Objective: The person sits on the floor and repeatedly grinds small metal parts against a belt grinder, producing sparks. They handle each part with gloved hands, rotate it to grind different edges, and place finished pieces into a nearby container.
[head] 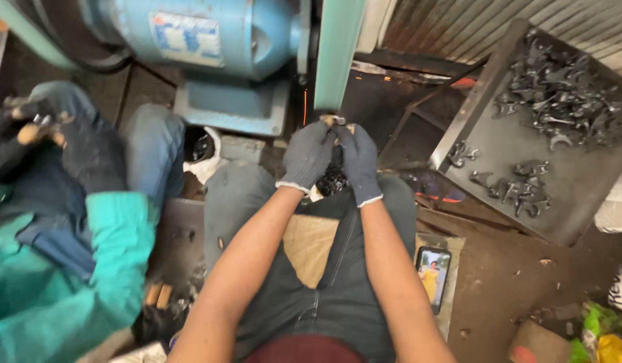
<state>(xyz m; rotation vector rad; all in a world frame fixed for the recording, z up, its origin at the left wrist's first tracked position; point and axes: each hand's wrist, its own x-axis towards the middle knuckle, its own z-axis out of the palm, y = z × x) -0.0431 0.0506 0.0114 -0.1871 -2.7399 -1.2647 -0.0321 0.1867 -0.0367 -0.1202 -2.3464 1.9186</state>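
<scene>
Both my hands wear grey knit gloves. My left hand [308, 154] and my right hand [359, 160] meet at the lower end of a green belt [336, 54] of a grinding machine, pinching a small metal part [333, 121] against it. A thin orange spark streak [305, 107] runs down just left of the belt. Below my hands, between my knees, lies a dark heap of small metal pieces [333, 179]. The part itself is mostly hidden by my fingers.
A blue electric motor [190, 33] sits behind the belt. A dark metal tray [580, 181] at right holds several dark forged parts [560, 94]. A phone [433, 274] lies by my right thigh. A co-worker in a green sleeve [89, 269] with dark gloves sits at left.
</scene>
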